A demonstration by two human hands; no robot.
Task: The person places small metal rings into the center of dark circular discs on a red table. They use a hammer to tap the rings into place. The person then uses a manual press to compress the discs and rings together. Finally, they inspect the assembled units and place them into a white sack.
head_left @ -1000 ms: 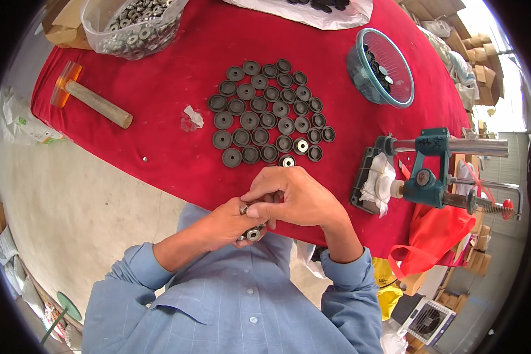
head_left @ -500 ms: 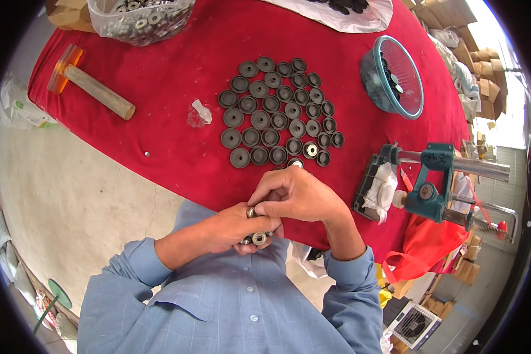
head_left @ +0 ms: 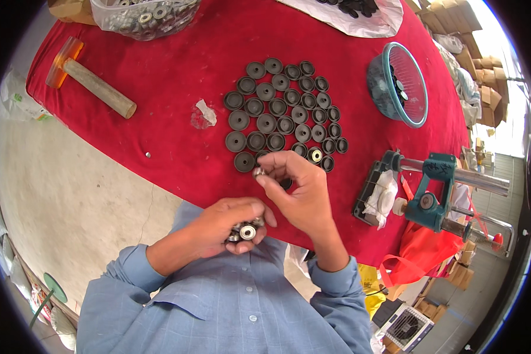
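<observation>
My left hand (head_left: 215, 227) is cupped in front of my shirt, its fingers curled round several metal ball bearings (head_left: 248, 232). Above it, over the near edge of the black parts, my right hand (head_left: 305, 192) pinches a single small bearing (head_left: 258, 171) between thumb and fingertips. Round black plastic caps (head_left: 266, 123) lie in rough rows on the red cloth, just beyond my right hand, which hides some of the nearest ones. At the near right of the group, one cap has a shiny bearing (head_left: 315, 156) sitting in its middle.
A mallet (head_left: 100, 88) with a wooden handle lies at the left on the red cloth (head_left: 171, 141). A clear tub (head_left: 147, 26) of bearings stands at the far left. To the right are a blue plastic basket (head_left: 376, 88) and a green hand press (head_left: 433, 194).
My right hand has left my left hand and moved forward to the caps with one bearing in its fingertips. My left hand has shifted slightly left, still holding the other bearings.
</observation>
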